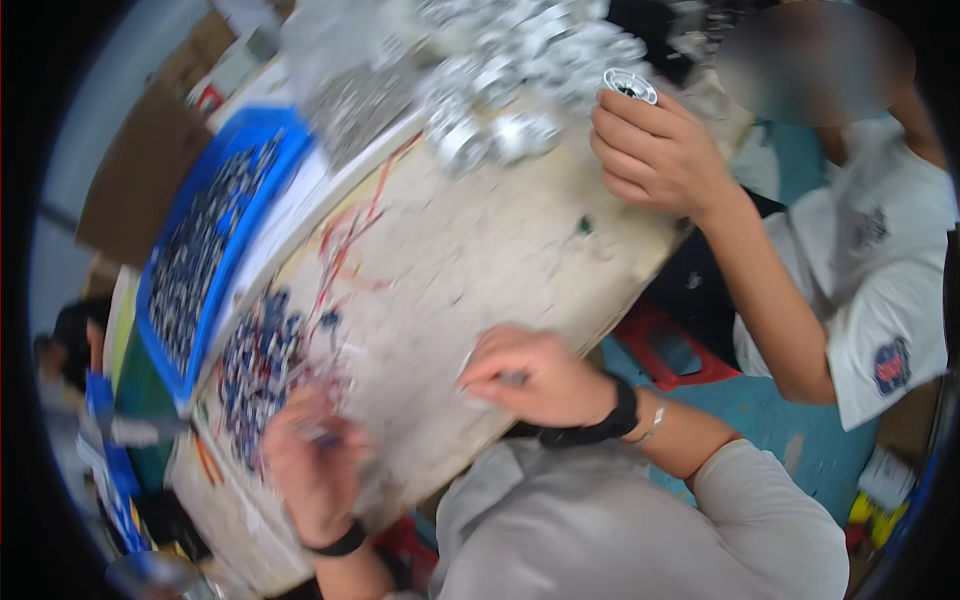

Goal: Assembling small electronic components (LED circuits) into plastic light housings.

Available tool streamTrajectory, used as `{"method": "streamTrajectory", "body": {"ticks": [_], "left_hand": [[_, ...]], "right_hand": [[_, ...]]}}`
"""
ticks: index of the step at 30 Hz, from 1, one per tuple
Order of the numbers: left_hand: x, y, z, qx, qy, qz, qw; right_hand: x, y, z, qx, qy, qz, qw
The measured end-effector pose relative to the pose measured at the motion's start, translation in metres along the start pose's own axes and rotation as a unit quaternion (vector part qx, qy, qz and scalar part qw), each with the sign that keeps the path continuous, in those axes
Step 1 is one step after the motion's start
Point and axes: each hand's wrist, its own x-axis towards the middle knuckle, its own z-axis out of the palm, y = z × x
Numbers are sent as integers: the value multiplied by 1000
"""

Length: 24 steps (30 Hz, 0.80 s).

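My left hand [318,470] is blurred by motion beside a pile of small dark-blue and white parts with red wires [265,365]. Its fingers curl around a small dark-blue part [325,440], whose kind is too smeared to tell. Over the near edge of the worktable [450,260], my right hand [545,375] has its thumb and fingers pinched together. A small greyish bit [514,378] shows among those fingers, too blurred to name. Both wrists wear black bands.
Across the table a co-worker's hand [660,155] holds a round silver metal part [630,87]. Many similar silver parts [520,75] are heaped at the back. A blue tray [290,125] of small parts stands left. A red stool [670,350] sits below the table's right edge.
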Motion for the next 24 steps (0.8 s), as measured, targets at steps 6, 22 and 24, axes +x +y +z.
{"method": "streamTrajectory", "body": {"ticks": [6, 22, 24], "left_hand": [[-8, -40, 34, -83, -58, -248, 963], [-15, -44, 38, 102, -93, -94, 986], [-15, -41, 42, 132, -84, -77, 985]], "right_hand": [[4, -8, 5, 18, 14, 15, 1000], [4, -16, 6, -122, -21, -43, 991], [4, -18, 7, -139, -21, -49, 989]]}}
